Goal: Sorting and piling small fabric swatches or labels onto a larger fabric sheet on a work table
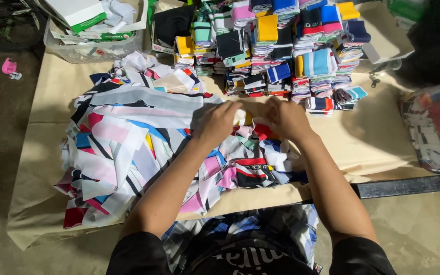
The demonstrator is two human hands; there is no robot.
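Note:
A loose heap of striped knit fabric strips in white, pink, blue and black covers the left and middle of a table draped in beige cloth. My left hand and my right hand meet above the heap's right end, both closed on one small pale folded fabric piece between them. Behind the hands stand several stacks of folded coloured collars and cuffs, close to my right hand's knuckles.
A clear plastic bin with white boxes and paper stands at the back left. A clear bag of fabric pieces lies at the right edge. A dark metal bar runs along the table's front right. Concrete floor surrounds the table.

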